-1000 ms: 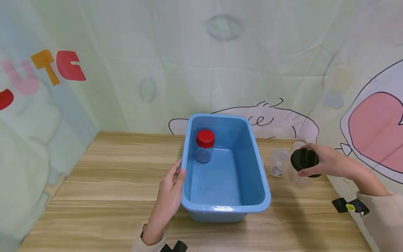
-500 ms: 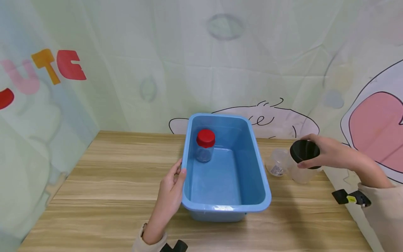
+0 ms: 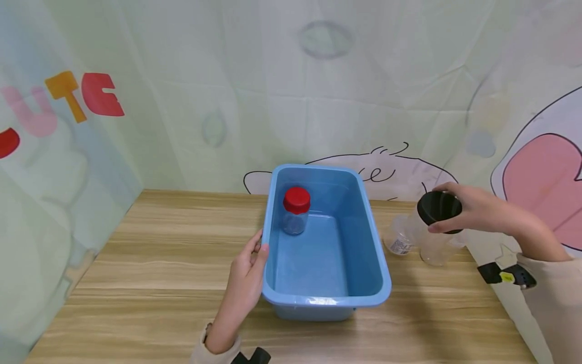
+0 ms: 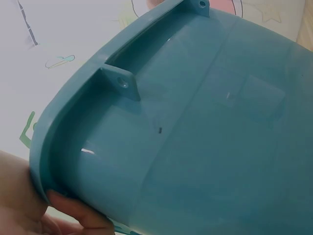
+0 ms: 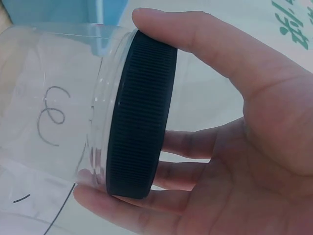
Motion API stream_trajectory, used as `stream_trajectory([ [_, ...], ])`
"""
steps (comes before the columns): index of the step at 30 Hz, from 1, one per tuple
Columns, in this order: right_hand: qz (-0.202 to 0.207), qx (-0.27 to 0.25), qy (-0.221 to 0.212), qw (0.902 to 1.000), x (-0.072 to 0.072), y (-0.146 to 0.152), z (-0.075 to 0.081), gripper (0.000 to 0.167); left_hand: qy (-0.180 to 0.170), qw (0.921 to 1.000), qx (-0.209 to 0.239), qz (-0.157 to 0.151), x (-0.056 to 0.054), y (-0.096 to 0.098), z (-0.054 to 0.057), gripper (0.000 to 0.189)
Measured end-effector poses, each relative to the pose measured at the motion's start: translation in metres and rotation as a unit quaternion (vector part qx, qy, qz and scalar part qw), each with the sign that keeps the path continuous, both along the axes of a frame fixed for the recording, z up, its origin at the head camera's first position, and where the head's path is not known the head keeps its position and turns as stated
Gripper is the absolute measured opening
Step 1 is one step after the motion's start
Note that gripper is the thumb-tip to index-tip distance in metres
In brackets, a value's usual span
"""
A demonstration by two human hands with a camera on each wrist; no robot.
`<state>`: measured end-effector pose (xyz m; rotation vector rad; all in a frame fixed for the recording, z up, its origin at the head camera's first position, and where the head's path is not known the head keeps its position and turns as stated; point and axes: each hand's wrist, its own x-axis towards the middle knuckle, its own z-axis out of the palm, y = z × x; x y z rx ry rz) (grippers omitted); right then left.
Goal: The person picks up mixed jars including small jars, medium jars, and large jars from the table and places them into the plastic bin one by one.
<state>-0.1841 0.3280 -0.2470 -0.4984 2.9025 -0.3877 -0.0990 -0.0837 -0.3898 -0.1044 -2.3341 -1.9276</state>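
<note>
Left hand: low in the head view, just left of centre, gripping the left rim of the blue tub; the left wrist view shows bent fingers at the rim in its lower left corner.
Right hand: at the right of the frame, holding the black-lidded jar by its black lid; in the right wrist view the thumb lies on one side of the lid and the fingers on the other, one fingertip reaching past it onto the clear body.
Black-lidded jar: right of the tub in the head view, lid toward the camera; its see-through body blends with clear plastic behind and below, so I cannot tell whether its base touches the table.
Blue tub: centre of the frame, rectangular with rounded corners, its opening facing up.
Red-lidded jar: upright inside the tub, toward its upper left, clear below the lid.
Labelled container: clear plastic with a small printed label, just right of the tub and near the right hand.
Table: light wood grain, across the lower part of the frame.
Sleeves: beige, at the bottom and lower right.
Backdrop: pale green printed cloth, with a large pink shape at the right edge.
Letters: pink, orange and red, upper left.
</note>
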Motion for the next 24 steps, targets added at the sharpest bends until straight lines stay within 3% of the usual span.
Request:
stream_trajectory([
  [13, 0.012, -0.022, 0.01, 0.9996, -0.002, -0.019, 0.021, 0.087, -0.004, 1.0, 0.009, 0.001, 0.0, 0.0, 0.0, 0.047],
  [24, 0.037, -0.01, 0.016, 0.9992, -0.007, -0.035, 0.033, 0.084, -0.005, 1.0, 0.006, 0.002, 0.0, 0.001, 0.0, 0.046],
])
